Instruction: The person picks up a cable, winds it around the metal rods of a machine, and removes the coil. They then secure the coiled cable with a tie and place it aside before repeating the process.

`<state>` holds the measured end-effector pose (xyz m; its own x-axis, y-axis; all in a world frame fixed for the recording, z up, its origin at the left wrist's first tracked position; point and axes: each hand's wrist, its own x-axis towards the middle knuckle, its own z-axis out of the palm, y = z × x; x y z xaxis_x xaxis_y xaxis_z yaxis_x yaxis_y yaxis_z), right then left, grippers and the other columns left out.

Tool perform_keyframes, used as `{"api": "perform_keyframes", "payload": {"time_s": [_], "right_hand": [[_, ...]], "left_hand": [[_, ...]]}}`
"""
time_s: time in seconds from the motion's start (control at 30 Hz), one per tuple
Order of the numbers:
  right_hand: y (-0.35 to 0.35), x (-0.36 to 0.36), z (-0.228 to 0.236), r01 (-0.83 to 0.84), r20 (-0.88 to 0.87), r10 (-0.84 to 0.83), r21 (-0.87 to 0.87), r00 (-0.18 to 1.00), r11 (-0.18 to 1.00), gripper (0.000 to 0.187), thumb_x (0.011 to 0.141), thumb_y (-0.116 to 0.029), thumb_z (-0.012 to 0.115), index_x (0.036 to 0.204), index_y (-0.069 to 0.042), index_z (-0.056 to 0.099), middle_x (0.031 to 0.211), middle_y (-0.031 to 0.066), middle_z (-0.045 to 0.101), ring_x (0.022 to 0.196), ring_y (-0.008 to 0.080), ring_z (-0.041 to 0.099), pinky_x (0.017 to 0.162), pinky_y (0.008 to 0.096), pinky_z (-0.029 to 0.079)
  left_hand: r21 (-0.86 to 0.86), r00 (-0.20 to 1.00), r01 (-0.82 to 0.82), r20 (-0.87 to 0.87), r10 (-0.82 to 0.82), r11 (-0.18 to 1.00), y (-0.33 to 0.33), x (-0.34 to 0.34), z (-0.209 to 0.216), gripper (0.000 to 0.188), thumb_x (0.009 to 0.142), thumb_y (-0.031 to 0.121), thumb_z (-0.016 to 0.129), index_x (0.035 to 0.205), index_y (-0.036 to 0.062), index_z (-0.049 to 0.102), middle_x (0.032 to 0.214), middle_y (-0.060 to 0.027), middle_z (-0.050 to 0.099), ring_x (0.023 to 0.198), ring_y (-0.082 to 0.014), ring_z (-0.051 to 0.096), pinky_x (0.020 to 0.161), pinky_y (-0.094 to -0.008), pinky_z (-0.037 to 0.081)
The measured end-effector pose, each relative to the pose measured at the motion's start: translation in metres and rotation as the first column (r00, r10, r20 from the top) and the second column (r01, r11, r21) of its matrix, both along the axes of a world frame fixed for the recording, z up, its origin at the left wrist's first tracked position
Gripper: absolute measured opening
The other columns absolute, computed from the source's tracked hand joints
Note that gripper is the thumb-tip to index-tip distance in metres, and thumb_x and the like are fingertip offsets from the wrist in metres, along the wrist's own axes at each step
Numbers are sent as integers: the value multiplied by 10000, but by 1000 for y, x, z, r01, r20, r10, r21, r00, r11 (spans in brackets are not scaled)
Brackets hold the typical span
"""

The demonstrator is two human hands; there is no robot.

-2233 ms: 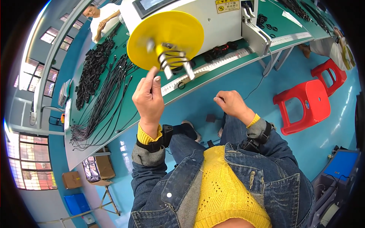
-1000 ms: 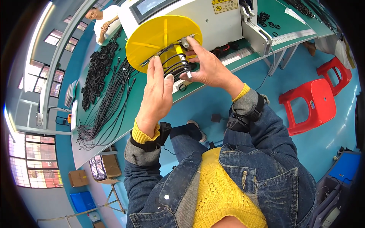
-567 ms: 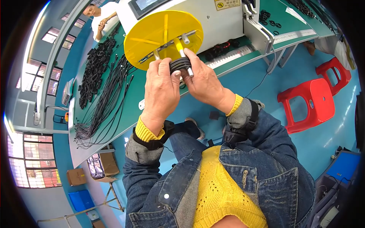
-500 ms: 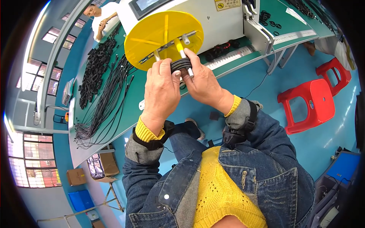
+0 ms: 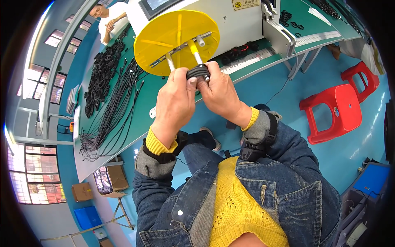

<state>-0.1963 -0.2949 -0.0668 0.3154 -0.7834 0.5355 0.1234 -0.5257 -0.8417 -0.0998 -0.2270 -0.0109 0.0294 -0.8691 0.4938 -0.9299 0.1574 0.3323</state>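
Observation:
A small coil of black cable (image 5: 198,72) is pinched between my two hands at the outer ends of the metal posts of a yellow disc (image 5: 156,37). My left hand (image 5: 175,99) grips the coil's left side, its thumb pressed against the loops. Opposite it, my right hand (image 5: 220,88) closes around the right side. The right post (image 5: 196,54) runs down to the coil, and its tip shows by my right fingers. More of the left post (image 5: 170,62) is bare, ending behind my left fingers. The disc is mounted on a white machine (image 5: 236,24).
On the green table (image 5: 138,109) lie loose black cables (image 5: 113,109) and a heap of coiled ones (image 5: 103,74). A ruler strip (image 5: 251,61) lines the machine's front. Red stools (image 5: 335,113) stand at right. A person in white (image 5: 113,20) is beyond the table.
Both hands have drawn the coil outward along the posts, away from the yellow disc. More of the bare metal posts shows between disc and coil.

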Motion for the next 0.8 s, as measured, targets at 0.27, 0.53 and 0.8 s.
{"api": "perform_keyframes", "payload": {"time_s": [0.27, 0.53, 0.8], "right_hand": [[14, -33, -27, -128, -289, 95, -97, 953, 987, 94, 796, -65, 497, 864, -7, 469, 664, 210, 560, 650, 410, 551, 542, 420, 436], [20, -28, -65, -376, -201, 377, 45, 904, 926, 76, 790, -70, 476, 825, -3, 471, 643, 194, 565, 654, 409, 556, 532, 421, 433], [19, -39, -79, -385, -676, 203, -128, 708, 914, 130, 748, -110, 549, 821, -18, 493, 629, 165, 580, 637, 384, 568, 533, 420, 441]], "left_hand": [[108, 980, -132, -132, 146, 985, 51, -35, -40, 256, 889, 190, 470, 1025, -27, 466, 908, -229, 529, 762, -390, 544, 605, -413, 453], [265, -100, 297, -947, 306, 917, 44, 8, -83, 401, 901, 303, 455, 1167, 3, 448, 1073, -187, 524, 967, -234, 540, 632, -366, 486], [564, 277, 660, -797, 537, 496, 40, 10, -83, 311, 860, 266, 516, 1065, 33, 503, 861, -84, 588, 655, -127, 564, 473, -243, 460]]}}
